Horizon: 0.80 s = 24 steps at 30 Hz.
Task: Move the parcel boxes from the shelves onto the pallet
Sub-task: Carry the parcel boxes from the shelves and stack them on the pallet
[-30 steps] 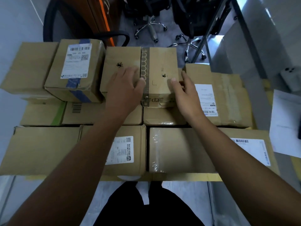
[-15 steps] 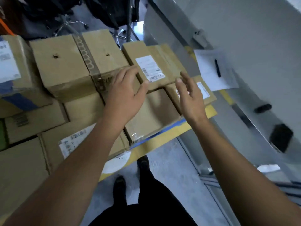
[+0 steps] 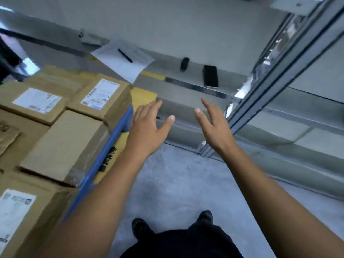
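Brown cardboard parcel boxes (image 3: 61, 144) stand packed side by side in layers at the left of the view, on a blue-edged pallet (image 3: 104, 151) lined with a yellow sheet (image 3: 143, 97). Several carry white shipping labels, and the nearest plain one has clear tape over its corner. They look stiff and square-edged. Their weight cannot be judged from here, so a box of this kind is probably best taken with flat palms on two opposite sides, or with fingers hooked under the bottom edges. The glossy tape and labels may be slippery.

The left hand (image 3: 147, 127) and right hand (image 3: 214, 125) reach forward over the grey floor (image 3: 176, 183), just past the pallet's corner. Both are released, fingers straight and spread, palms turned toward each other, holding nothing and touching no box.

Beyond them runs a metal shelf (image 3: 186, 86) with a slanting upright (image 3: 279, 71). On it lie a sheet of paper (image 3: 111, 58) with a pen (image 3: 125, 55), a small black object (image 3: 184, 64) and a dark phone (image 3: 210, 76). At the bottom, dark trousers and two dark shoes (image 3: 139, 228)
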Motion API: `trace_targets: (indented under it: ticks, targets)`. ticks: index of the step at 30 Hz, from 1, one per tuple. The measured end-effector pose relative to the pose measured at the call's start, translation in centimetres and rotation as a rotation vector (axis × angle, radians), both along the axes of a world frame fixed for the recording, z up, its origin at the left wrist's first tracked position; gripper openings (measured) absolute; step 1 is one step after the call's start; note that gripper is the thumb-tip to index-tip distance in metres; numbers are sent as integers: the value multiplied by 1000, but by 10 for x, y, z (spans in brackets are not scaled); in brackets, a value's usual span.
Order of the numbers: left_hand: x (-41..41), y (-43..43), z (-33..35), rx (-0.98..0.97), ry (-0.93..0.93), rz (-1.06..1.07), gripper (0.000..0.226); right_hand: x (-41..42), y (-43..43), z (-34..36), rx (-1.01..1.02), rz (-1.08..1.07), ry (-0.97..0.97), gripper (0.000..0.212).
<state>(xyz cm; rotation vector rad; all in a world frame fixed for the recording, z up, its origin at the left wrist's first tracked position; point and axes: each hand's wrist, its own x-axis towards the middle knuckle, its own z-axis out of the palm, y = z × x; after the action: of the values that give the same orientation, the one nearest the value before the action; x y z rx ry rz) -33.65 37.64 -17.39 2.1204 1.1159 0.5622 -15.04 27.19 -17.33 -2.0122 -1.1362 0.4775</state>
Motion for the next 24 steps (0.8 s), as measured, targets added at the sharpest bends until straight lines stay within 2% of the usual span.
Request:
trace_targets:
  ticks: [8, 15, 24]
  targets:
    - [197, -120, 5, 35, 38, -280, 66, 151, -171, 1, 60, -363, 55, 59]
    - [358, -242, 3, 40, 23, -501, 63, 274, -317, 0, 89, -570, 51, 58]
    - [497, -351, -2, 58, -4, -722, 65, 365, -453, -3, 65, -835, 76, 65]
